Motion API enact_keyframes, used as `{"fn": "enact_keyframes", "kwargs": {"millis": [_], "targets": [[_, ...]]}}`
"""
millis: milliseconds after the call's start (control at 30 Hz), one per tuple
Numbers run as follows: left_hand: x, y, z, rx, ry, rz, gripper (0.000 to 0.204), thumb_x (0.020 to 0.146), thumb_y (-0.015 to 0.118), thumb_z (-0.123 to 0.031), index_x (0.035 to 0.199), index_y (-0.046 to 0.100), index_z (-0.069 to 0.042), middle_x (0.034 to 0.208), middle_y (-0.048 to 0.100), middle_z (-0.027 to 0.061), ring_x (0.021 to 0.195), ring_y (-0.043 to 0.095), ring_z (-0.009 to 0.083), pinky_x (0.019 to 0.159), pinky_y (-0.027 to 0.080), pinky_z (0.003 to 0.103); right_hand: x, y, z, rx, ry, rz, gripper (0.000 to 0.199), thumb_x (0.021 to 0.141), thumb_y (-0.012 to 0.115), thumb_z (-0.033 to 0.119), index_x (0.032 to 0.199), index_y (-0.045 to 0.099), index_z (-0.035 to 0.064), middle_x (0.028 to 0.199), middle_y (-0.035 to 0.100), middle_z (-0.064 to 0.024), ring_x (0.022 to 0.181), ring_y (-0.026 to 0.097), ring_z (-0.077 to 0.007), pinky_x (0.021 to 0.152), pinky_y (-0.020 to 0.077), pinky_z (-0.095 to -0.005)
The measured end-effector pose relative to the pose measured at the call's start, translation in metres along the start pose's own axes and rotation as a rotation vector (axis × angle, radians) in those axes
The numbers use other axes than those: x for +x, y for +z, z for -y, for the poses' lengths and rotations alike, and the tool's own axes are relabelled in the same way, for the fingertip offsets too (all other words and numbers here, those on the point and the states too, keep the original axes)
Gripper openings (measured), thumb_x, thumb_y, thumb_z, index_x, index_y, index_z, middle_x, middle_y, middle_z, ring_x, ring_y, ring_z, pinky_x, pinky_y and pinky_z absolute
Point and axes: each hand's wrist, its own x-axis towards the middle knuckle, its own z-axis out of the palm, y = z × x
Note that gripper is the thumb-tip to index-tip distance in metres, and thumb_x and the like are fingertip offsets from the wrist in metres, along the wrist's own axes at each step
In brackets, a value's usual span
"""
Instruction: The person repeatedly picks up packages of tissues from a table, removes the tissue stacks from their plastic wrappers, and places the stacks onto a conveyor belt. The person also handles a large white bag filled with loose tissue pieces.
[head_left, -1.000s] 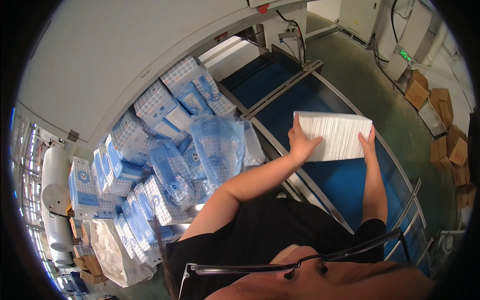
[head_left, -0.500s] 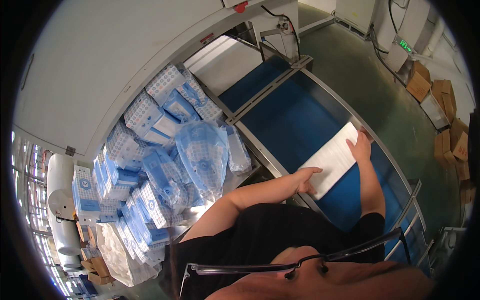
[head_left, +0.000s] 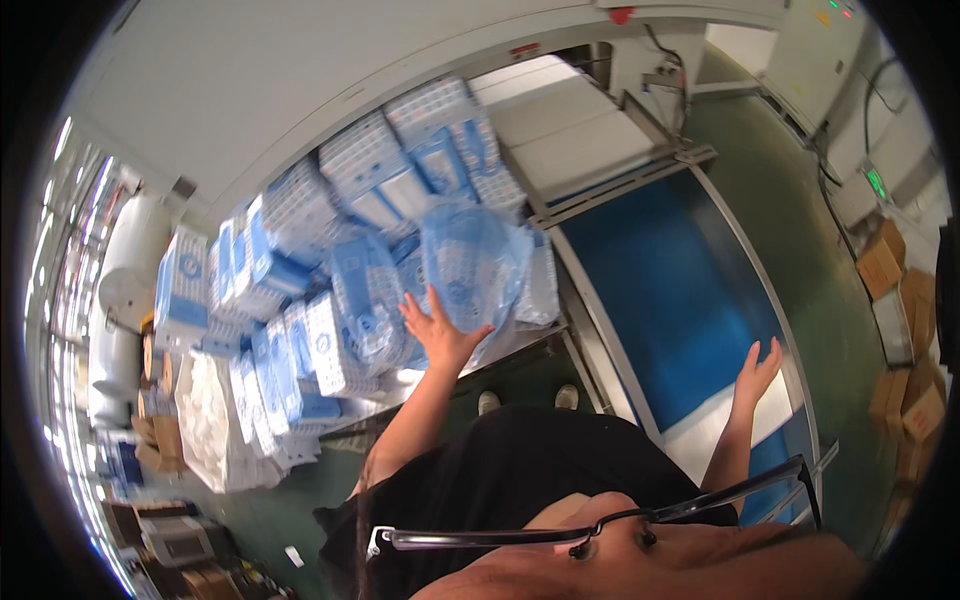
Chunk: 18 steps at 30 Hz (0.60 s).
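Observation:
My left hand [head_left: 443, 336] is open, its fingers spread, at the near edge of a clear plastic bag [head_left: 470, 260] printed in blue. I cannot tell whether it touches the bag. That bag lies on a heap of blue-and-white printed packs [head_left: 360, 165] on a metal table. Over the right side of a blue conveyor belt [head_left: 665, 290], my right hand [head_left: 757, 375] is open with its fingers stretched out and nothing in them. A white flat stack of sheets [head_left: 695, 435] lies on the belt under my right forearm, which partly hides it.
More white stacks [head_left: 565, 130] sit at the belt's far end beside the machine. A metal rail [head_left: 765, 265] edges the conveyor. Cardboard boxes [head_left: 900, 300] stand on the floor at right. White rolls [head_left: 130, 255] and a white sack [head_left: 205, 415] are at left.
Both hands have let go of the white stack, which now lies lower in view. My left hand has moved left to the bagged packs. Another white stack shows at the far end. The view has shifted.

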Motion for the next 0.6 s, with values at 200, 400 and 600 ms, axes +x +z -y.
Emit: {"fn": "enact_keyframes", "kwargs": {"millis": [200,400,600], "targets": [[0.003,0.101,0.102,-0.230,-0.160,0.520,0.080,0.080,0.063,-0.008,0.149,0.031,-0.032,0.137,0.044,0.0233,0.109,0.059,0.0429,0.087,0.051,0.049,-0.044,0.018,0.170,0.403,-0.421,0.181,0.042,0.094,0.059,0.016,0.132,0.051,0.0001,0.133,0.052,-0.0174,0.124,0.049,-0.0324,0.104,0.0385,-0.0403],[0.029,-0.005,0.134,-0.482,0.017,0.052,0.059,0.079,0.054,0.003,0.132,0.056,-0.023,0.107,0.060,0.0137,0.095,0.061,0.0368,0.080,0.051,0.044,-0.170,0.068,0.293,0.777,-0.518,0.761,0.043,0.082,0.067,0.003,0.123,0.055,0.0026,0.118,0.059,-0.0123,0.101,0.059,-0.0234,0.087,0.0476,-0.0347],[0.082,-0.053,0.240,-0.521,-0.154,0.041,0.067,0.078,0.074,-0.032,0.135,0.053,-0.003,0.126,0.050,0.0302,0.117,0.052,0.0421,0.098,0.045,0.043,-0.274,0.178,0.425,0.930,-0.269,1.355,0.066,0.088,0.070,0.015,0.143,0.035,0.0018,0.133,0.050,-0.0182,0.110,0.059,-0.0260,0.092,0.0491,-0.0357]]}}
